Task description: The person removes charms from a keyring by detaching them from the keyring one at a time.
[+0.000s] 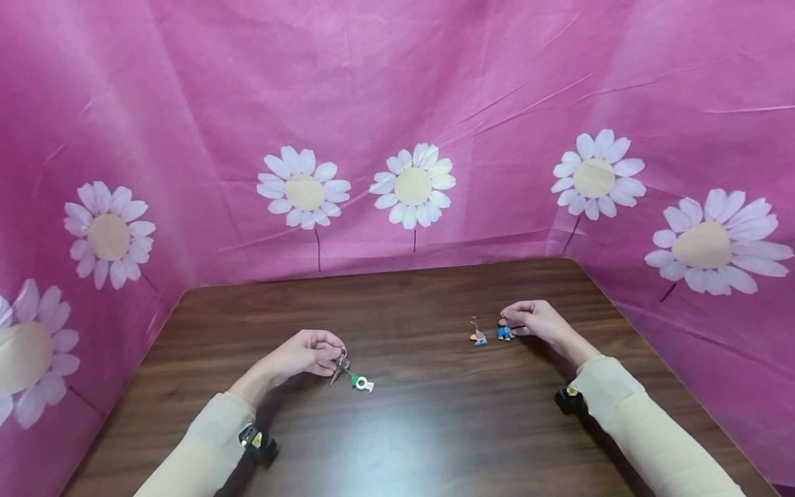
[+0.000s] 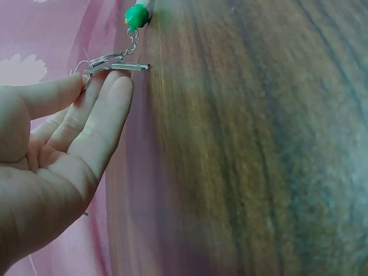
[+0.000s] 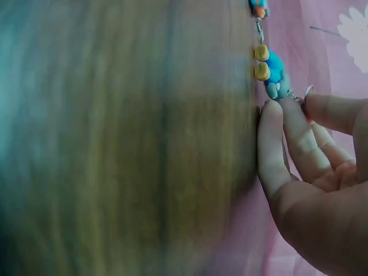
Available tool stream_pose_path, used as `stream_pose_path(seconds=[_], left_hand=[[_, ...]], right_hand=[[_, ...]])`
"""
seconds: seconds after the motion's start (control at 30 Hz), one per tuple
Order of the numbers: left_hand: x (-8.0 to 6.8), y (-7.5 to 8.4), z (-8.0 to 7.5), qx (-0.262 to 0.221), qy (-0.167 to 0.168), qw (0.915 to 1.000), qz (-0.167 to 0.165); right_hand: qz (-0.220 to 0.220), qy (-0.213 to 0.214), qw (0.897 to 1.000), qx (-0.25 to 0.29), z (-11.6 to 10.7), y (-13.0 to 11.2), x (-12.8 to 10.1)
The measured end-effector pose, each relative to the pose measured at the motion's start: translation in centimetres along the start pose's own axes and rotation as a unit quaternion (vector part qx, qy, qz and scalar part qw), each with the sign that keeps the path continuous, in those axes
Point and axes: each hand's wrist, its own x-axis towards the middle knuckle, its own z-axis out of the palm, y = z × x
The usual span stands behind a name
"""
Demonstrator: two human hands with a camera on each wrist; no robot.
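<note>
The bench [image 1: 435, 428] is dark brown wood or wood-look laminate with a streaky grain, smooth, with a soft sheen near the front edge. The backdrop [image 1: 435, 83] is thin pink sheet, cloth-like or papery, matt, creased and faintly wrinkled, printed with white daisies. The key ring [image 2: 106, 63] at the left hand [image 1: 304, 353] is bright bare metal with a thin chain, bearing a glossy green plastic charm [image 2: 136, 16]. The blue figure charm [image 3: 274, 72] at the right hand [image 1: 537, 321] looks like smooth plastic or rubber, with yellow feet and a metal ring. The sleeves [image 1: 646, 435] are soft, matt beige knit cloth.
</note>
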Motion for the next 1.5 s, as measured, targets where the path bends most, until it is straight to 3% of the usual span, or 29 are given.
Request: stream_pose_path(seconds=[0.3,0.6,1.27,1.5], left_hand=[[-0.5,0.0,0.2,-0.015,0.014,0.9998,0.002],[-0.1,-0.4,0.7,-0.024,0.006,0.9997,-0.003],[0.9,0.2,0.7,-0.021,0.01,0.9997,0.0],[1.1,0.2,0.9,-0.023,0.008,0.9997,-0.003]], right_hand=[[0.009,0.033,0.996,-0.078,1.7,-0.9,0.7],[0.049,0.029,0.995,-0.084,0.9,-1.0,1.2],[0.043,0.027,0.992,-0.114,0.4,-0.9,2.0],[0.066,0.04,0.99,-0.114,0.5,-1.0,2.0]])
